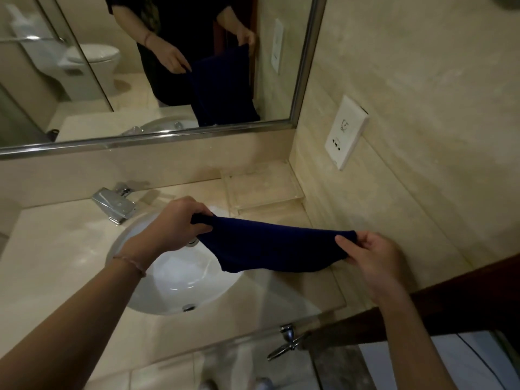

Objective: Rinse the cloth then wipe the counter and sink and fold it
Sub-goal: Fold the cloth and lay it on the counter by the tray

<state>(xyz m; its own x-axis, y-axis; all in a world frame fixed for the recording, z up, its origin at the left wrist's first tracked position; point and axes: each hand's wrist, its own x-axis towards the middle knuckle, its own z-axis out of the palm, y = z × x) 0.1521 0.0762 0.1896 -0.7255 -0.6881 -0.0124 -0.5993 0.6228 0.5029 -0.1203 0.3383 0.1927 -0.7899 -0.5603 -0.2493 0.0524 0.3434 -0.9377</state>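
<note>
A dark blue cloth (270, 244) hangs stretched between my two hands above the right part of the white sink (174, 280). My left hand (176, 220) pinches its left top corner over the basin. My right hand (371, 256) pinches the right top corner over the beige counter (56, 249). The cloth sags in the middle and its lower edge hangs just over the sink's right rim. A chrome faucet (114, 205) stands behind the basin, with no water running.
A mirror (157, 66) covers the wall behind the counter and reflects the person and the cloth. A clear tray (261, 190) sits in the back right corner. A white socket plate (346, 132) is on the right wall. A dark wooden door edge (450, 302) stands at right.
</note>
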